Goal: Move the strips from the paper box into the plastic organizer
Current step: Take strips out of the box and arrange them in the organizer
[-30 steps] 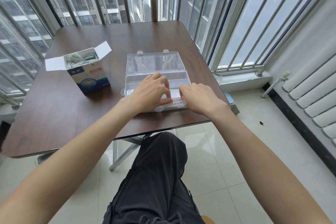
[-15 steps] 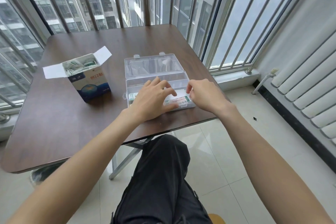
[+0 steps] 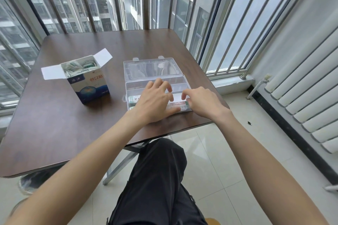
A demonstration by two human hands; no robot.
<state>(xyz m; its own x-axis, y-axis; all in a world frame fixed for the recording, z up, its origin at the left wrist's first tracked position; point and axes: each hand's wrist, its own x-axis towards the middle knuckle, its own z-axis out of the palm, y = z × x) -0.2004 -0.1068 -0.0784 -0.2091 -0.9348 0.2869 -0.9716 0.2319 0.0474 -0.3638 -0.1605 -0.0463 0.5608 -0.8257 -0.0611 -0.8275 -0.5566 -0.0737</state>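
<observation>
In the plastic organizer (image 3: 154, 83), both the left hand (image 3: 155, 100) and the right hand (image 3: 200, 102) lie loosely open, fingertips on the strips (image 3: 176, 105), gripping nothing; they look light and floppy, so pinch their edges.

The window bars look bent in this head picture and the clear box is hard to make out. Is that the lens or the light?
Head view: the wide-angle lens bows the window bars and radiator outward; soft daylight gives only faint shadows on the table; the plastic organizer is transparent, so its edges wash out; left hand and right hand are sharp, not blurred.
</observation>
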